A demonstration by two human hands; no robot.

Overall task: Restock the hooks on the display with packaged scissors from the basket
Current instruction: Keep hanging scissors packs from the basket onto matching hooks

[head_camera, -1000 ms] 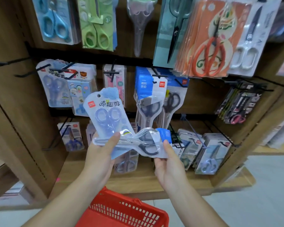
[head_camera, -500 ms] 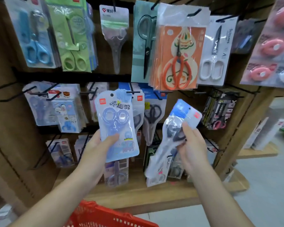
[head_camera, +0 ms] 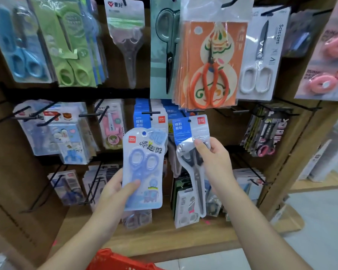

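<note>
Scissors with black handles, sealed in a blue-topped pack (head_camera: 189, 164), are being held upright in front of the middle row of the wooden display (head_camera: 293, 172) by the right hand (head_camera: 213, 164). Its thumb and fingers are being closed around the pack's waist, so the hang hole at the top is being left free for a hook. The pack is being kept just beside a stack of matching packs (head_camera: 142, 119) hanging on a black hook (head_camera: 151, 113), which is probably why it is being presented at that height, label forward: it is being lined up with its own kind. Whether the hole is already touching a hook tip cannot be told, since the header is overlapping dark wire and other packs behind it. A second pack, the light blue children's scissors (head_camera: 144, 168), is being gripped near its lower edge by the left hand (head_camera: 113, 191), thumb across the front and fingers behind. It is being held upright and off to one side, seemingly in reserve while the other hand is working. The red basket (head_camera: 113, 260) is being carried low at the bottom edge of the view, beneath the forearms, within reach for further stock, though its contents are not being shown. Around both packs, rows of hooks are being occupied by other kinds, orange-handled scissors (head_camera: 209, 75) above among them, so stock is evidently being sorted by type.
</note>
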